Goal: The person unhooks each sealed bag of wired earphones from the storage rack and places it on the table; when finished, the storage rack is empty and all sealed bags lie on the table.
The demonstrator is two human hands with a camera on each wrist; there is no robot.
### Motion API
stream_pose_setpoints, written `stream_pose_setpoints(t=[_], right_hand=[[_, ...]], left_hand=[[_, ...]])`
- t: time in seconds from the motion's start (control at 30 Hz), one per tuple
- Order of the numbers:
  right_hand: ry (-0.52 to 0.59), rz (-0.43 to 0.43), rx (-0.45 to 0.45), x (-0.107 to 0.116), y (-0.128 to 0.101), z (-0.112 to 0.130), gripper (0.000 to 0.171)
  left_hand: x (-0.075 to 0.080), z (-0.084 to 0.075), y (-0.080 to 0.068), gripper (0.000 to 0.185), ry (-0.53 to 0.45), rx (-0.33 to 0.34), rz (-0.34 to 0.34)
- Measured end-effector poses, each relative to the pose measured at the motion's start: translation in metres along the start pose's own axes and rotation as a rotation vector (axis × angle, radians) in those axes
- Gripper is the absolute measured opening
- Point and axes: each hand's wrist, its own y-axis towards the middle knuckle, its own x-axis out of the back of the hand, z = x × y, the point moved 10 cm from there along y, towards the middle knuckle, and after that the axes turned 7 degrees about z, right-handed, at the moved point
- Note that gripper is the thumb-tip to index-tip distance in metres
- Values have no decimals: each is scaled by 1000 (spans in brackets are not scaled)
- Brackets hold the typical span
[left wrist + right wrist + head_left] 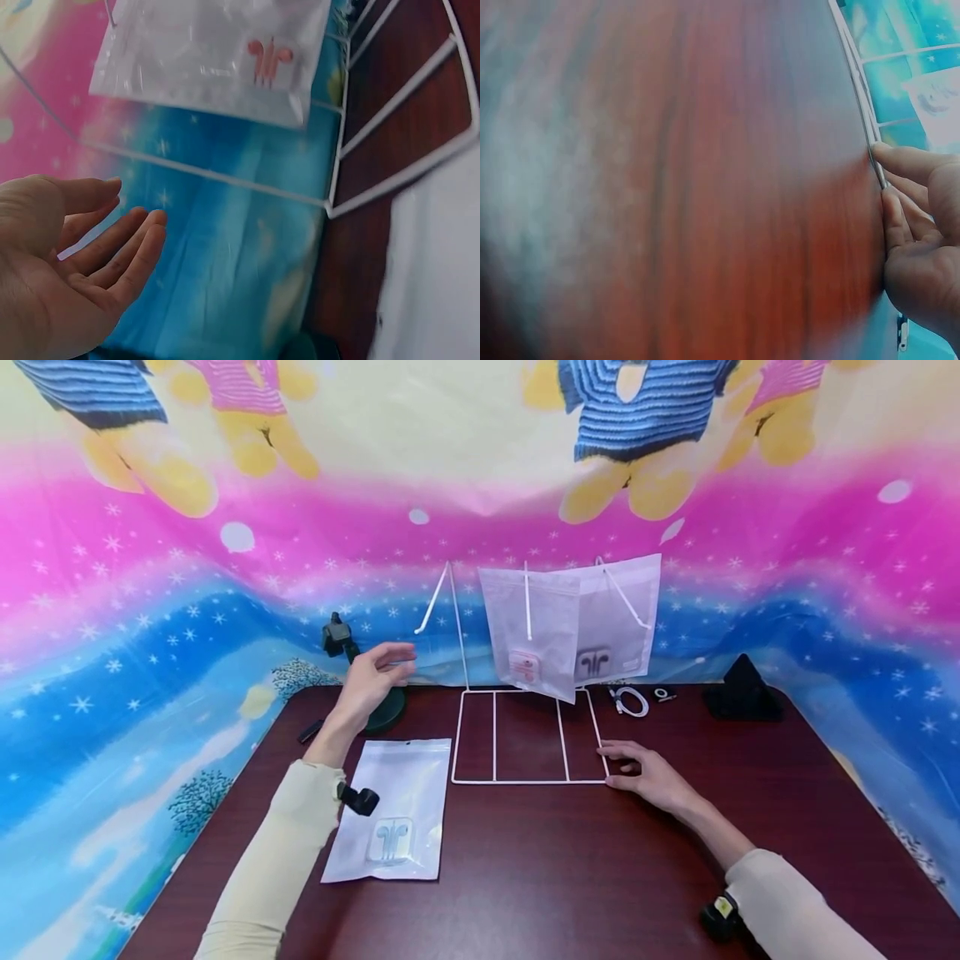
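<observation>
A white wire display rack (512, 782) stands on the table, with its base flat. My left hand (378, 672) is raised in the air to the left of the rack, near its bare left hook (431, 602); its fingers are loosely bent and hold nothing. At the right front corner of the base, the thumb and fingertips of my right hand (651, 779) touch the side wire. A zip bag with red earphones (528, 635) hangs on the middle hook, partly covering a zip bag with black earphones (630, 610) on the right hook.
Below my left forearm lies a zip bag with pale blue earphones (405, 785). A dark stand (385, 714) is behind my left hand. Toward the back right are a coiled white cable (632, 702), a small dark item (663, 694) and a black stand (742, 693). A printed cloth hangs behind.
</observation>
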Motion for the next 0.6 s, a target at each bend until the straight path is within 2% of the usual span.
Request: stream_pose_setpoints(t=[0.17, 0.3, 0.6], right_hand=[[3, -2, -3, 0, -1, -1, 48], [1, 0, 0, -1, 0, -2, 48], [-9, -10, 2, 0, 0, -1, 47]], left_hand=[[-18, -21, 15, 41, -25, -46, -5], [-30, -30, 26, 43, -38, -53, -4], [-49, -53, 51, 47, -113, -144, -9]])
